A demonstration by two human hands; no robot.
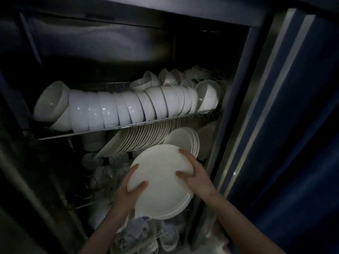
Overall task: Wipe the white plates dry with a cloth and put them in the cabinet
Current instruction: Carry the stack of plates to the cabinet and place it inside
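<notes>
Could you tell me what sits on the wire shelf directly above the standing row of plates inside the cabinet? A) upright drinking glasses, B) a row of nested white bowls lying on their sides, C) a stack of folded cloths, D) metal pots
B: the wire shelf carries a long row of nested white bowls lying on their sides, just above the standing plates.

We've got little room in the dark steel cabinet (236,99). Wire shelf (110,127) w/ a row of nested white bowls (117,109) blocks the top. Below it, upright white plates in a rack (146,137) and a leaning white plate stack (185,140) fill the rear. Open gap left of them, dim. Blue door (293,125) bounds the right.
</notes>
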